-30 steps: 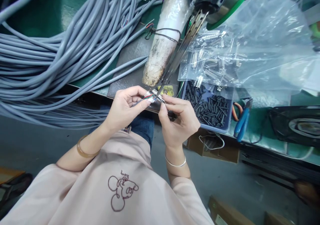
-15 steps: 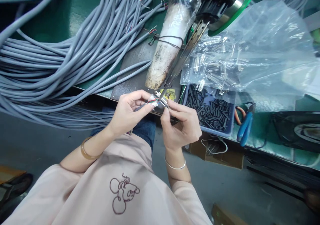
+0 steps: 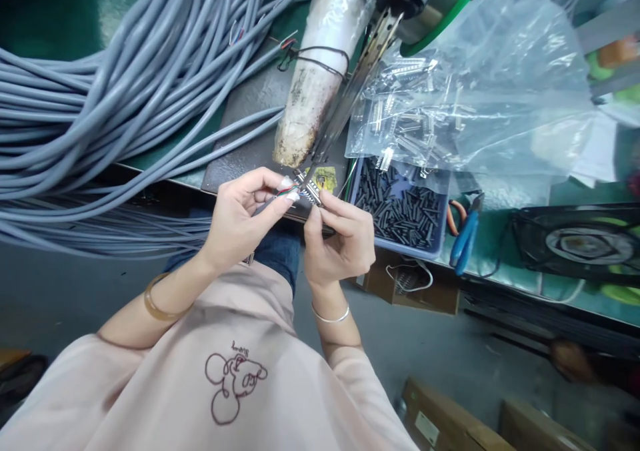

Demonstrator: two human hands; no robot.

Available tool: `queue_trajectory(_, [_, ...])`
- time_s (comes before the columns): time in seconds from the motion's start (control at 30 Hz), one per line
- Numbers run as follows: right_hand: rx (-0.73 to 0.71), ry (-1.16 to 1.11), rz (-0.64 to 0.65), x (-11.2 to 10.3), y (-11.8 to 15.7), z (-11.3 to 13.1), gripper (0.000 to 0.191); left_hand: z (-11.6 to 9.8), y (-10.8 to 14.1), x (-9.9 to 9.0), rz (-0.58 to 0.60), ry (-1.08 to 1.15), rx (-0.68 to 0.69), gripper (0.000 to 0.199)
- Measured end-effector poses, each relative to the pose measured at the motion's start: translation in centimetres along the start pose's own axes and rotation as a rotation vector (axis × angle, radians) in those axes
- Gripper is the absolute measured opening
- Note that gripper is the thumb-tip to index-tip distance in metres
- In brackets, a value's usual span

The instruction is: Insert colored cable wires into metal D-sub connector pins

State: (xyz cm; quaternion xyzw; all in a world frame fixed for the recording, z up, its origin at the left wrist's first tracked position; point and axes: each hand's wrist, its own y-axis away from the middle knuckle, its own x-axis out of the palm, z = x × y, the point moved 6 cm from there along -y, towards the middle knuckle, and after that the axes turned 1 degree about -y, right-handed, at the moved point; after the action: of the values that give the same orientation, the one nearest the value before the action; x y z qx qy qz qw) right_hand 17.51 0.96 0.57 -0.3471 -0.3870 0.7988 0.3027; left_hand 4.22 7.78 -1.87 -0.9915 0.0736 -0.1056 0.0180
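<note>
Thumb and fingers of my left hand (image 3: 240, 214) pinch the thin coloured wires (image 3: 286, 189) at the end of a grey cable. My right hand (image 3: 340, 234) is closed on the right end of a small metal pin connector (image 3: 311, 191). The wires meet the connector's pins between my fingertips. Touching or just above that spot is the dark tip of a soldering iron (image 3: 333, 127), which slopes down from above; exact contact is hard to make out. To its left hangs a stained white tube (image 3: 306, 97) wrapped in clear plastic.
Bundled grey cables (image 3: 115, 117) cover the left of the bench. At right are a blue bin (image 3: 437, 241) of short black sleeves, a clear bag (image 3: 500, 104) with metal connectors, blue-handled cutters (image 3: 465, 243) and a black fan (image 3: 580, 243). A solder reel (image 3: 443, 11) with a green rim sits above.
The whole view has shifted, so everything appears further left and slightly higher. Both hands keep their grips on the wires and connector beneath the iron tip.
</note>
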Motion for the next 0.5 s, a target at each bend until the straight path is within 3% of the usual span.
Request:
queue_trajectory(0.27, [0.03,-0.032,0.041,0.18,0.05,-0.19,0.012,0.28,0.16,0.03,-0.013,0.008,-0.045,0.027])
queue_trajectory(0.5, [-0.009,0.011,-0.019,0.21,0.07,-0.05,0.009,0.17,0.17,-0.06,-0.029,-0.006,-0.013,0.024])
